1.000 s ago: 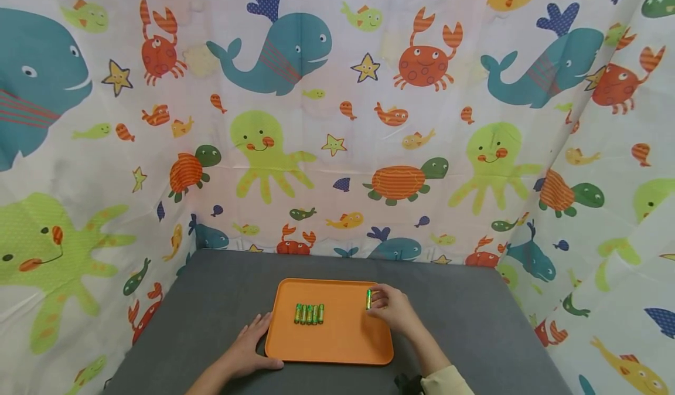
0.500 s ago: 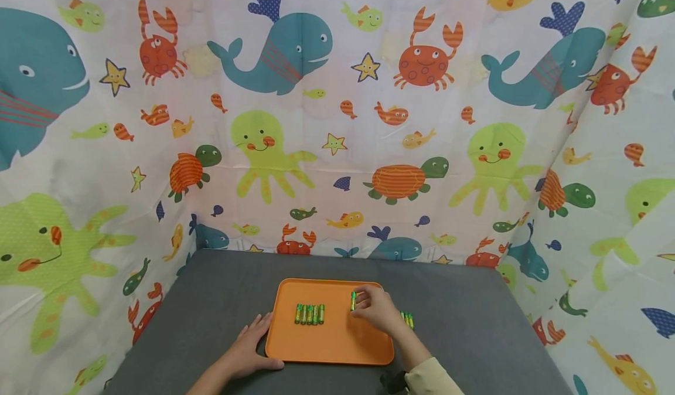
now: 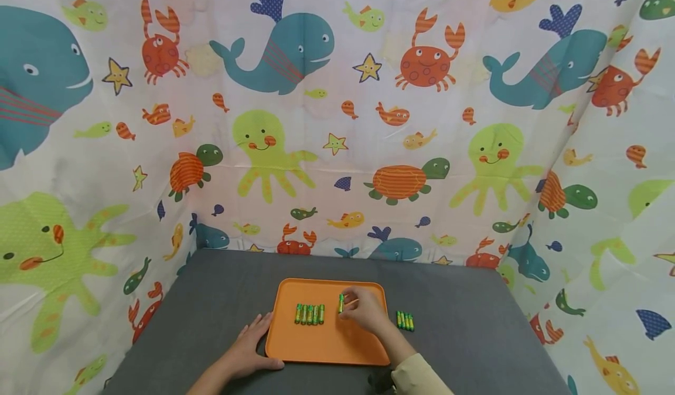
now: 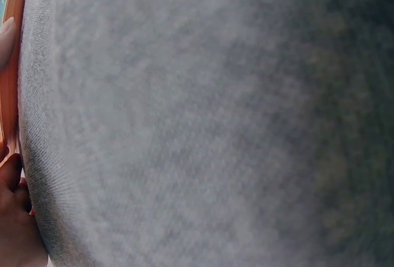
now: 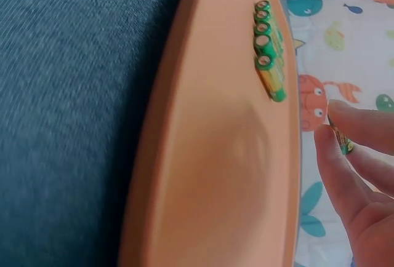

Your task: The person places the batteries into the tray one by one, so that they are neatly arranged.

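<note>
While pinching one battery (image 3: 341,304) above the tray (image 3: 327,349) with the right hand (image 3: 365,310) (head view), brace the tray's left rim with the straight-fingered left hand (image 3: 245,346); align with the battery row (image 3: 310,314), left of tray centre. Left wrist view: note contact at the tray rim. Right wrist view: note cylindrical, green-and-yellow casing, partly covered by fingertips (image 5: 338,110).

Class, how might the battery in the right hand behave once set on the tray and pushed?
The battery, a smooth cylinder, would probably roll if pushed sideways. Its shiny casing might slip between the fingers. The rimmed orange tray would likely contain it.
</note>
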`<state>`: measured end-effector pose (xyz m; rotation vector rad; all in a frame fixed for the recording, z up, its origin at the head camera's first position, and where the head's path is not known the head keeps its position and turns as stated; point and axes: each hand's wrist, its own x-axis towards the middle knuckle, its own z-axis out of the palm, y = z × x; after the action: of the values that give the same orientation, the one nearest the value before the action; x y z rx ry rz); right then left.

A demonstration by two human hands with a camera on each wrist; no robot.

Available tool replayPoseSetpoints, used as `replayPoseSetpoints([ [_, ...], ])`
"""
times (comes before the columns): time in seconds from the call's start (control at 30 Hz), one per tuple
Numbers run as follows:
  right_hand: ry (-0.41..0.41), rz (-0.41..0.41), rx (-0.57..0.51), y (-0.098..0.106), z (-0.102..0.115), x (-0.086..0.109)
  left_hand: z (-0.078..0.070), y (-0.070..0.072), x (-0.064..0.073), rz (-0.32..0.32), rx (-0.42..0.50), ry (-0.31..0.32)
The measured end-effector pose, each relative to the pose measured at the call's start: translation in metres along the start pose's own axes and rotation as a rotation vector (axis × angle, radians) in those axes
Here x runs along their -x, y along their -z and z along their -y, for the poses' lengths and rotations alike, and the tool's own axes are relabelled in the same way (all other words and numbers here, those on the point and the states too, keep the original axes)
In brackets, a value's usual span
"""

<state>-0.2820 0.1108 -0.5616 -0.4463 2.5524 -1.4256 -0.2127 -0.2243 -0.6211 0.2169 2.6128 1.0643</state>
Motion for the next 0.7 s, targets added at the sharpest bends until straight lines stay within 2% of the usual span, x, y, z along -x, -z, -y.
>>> replayPoseSetpoints([
  [0.3, -0.031, 0.032, -0.013, -0.018, -0.007, -0.013, -0.001, 0.002, 0.0, 0.004, -0.011, 0.006],
  [0.7, -0.03, 0.059, 0.002, -0.038, -0.014, -0.022, -0.002, 0.001, -0.003, 0.001, -0.025, 0.026],
])
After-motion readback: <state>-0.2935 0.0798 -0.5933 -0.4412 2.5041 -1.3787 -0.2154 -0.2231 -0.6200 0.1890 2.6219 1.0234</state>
